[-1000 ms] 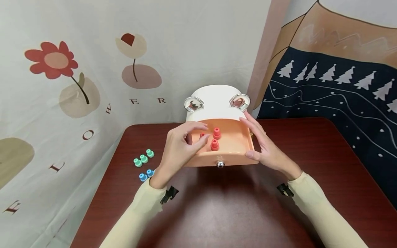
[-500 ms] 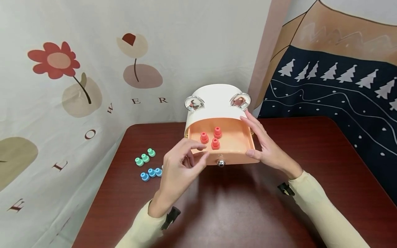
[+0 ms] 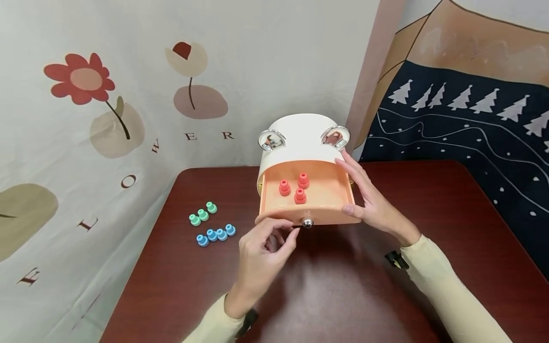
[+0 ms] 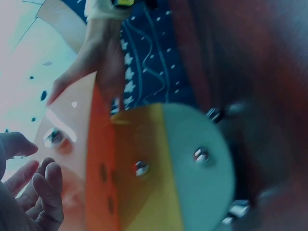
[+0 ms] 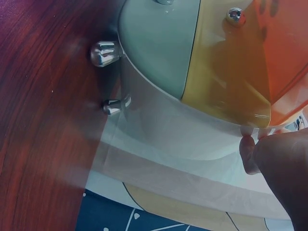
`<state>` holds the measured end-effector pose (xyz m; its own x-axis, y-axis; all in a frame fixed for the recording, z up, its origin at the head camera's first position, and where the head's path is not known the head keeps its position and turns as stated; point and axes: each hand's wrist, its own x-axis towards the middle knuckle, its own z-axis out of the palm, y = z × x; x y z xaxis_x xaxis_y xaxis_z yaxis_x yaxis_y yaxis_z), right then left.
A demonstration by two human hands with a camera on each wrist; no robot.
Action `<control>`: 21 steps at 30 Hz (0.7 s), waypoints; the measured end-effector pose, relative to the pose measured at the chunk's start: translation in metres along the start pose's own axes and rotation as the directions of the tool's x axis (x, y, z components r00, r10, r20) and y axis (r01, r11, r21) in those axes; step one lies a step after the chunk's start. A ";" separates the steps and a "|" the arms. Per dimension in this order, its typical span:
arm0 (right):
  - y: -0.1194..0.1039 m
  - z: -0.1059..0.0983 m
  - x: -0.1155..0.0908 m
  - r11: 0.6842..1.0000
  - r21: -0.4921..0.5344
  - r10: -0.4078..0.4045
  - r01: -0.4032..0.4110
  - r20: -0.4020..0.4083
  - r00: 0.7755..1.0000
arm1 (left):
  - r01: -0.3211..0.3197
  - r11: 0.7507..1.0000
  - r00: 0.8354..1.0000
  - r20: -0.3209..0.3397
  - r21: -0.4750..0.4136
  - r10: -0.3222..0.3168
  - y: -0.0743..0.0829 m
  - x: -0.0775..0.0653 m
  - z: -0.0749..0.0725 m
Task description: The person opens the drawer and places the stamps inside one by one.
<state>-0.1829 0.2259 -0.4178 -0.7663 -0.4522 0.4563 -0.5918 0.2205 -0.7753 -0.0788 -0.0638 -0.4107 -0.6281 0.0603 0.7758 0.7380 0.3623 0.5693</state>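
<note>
A white rounded mini cabinet [image 3: 302, 136] stands at the back of the table. Its peach top drawer [image 3: 328, 188] is pulled out, with three small red stepped pegs [image 3: 300, 196] standing inside. My left hand [image 3: 261, 252] is in front of the drawer, thumb and forefinger beside its silver knob [image 3: 307, 222]. The left wrist view shows a gap between those fingers and the knob [image 4: 56, 138]. My right hand [image 3: 377, 205] rests at the cabinet's right side, fingers extended along the white wall and thumb at the drawer's front corner. Below are a yellow drawer [image 4: 139, 144] and a green drawer [image 4: 202, 127], both closed.
On the table's left stand a row of three green pegs [image 3: 203, 215] and a row of several blue pegs [image 3: 221, 234]. Short silver feet [image 5: 105, 54] hold the cabinet off the dark red table [image 3: 429, 200]. Printed cloth hangs close behind it.
My left hand has drawn back from over the drawer, down and to the right, to beside the knob. The red pegs remain inside. My right hand keeps its place on the cabinet.
</note>
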 end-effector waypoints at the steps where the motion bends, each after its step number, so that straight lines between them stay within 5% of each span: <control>1: 0.001 0.000 -0.001 1.000 0.004 0.005 -0.005 -0.003 1.000 | 0.014 1.000 1.000 0.001 0.001 -0.014 -0.001 -0.002 0.003; 8: 0.004 0.008 -0.005 1.000 0.013 0.012 -0.012 -0.002 1.000 | 0.156 0.987 0.988 -0.018 -0.032 -0.156 -0.002 -0.018 0.019; 21: 0.002 0.002 0.000 1.000 0.012 -0.008 0.008 -0.004 1.000 | 0.241 0.931 0.958 -0.085 -0.275 -0.273 0.003 -0.019 0.045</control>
<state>-0.1836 0.2244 -0.4205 -0.7623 -0.4509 0.4643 -0.5950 0.2060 -0.7769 -0.0757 -0.0216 -0.4356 -0.7824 -0.1203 0.6110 0.6035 0.0957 0.7916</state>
